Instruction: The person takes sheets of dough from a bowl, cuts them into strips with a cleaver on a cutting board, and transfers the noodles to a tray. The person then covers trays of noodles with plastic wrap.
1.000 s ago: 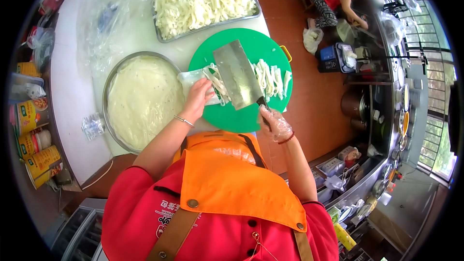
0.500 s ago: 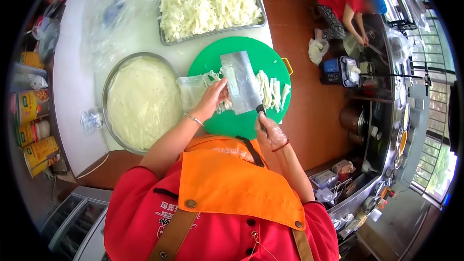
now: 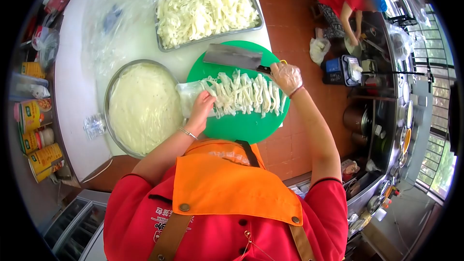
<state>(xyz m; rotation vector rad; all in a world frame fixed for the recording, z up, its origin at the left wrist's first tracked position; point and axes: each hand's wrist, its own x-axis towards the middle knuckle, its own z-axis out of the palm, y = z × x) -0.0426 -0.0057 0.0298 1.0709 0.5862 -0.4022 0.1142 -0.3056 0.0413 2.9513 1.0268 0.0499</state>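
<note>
A round green cutting board (image 3: 232,129) carries a row of cut white noodle strips (image 3: 249,94). At the row's left end lies an uncut, folded noodle sheet (image 3: 187,92), partly past the board's edge. My left hand (image 3: 201,109) has its fingers closed at the sheet's cut edge, where sheet and strips meet. In my right hand (image 3: 288,78), which wears a clear glove, is the dark handle of a cleaver (image 3: 233,57). The blade lies roughly flat over the far part of the board, beyond the strips, its tip to the left.
Left of the board stands a round metal pan (image 3: 110,116) with pale noodle sheets (image 3: 142,106). Behind is a metal tray (image 3: 164,43) heaped with cut noodles (image 3: 208,9). Plastic film (image 3: 113,29) covers part of the table. A person in red (image 3: 343,2) works at the far right.
The cleaver has swung from upright over the strips to lying across the board's far side, as my right hand moved right and away from me. My left hand shifted slightly left and nearer me.
</note>
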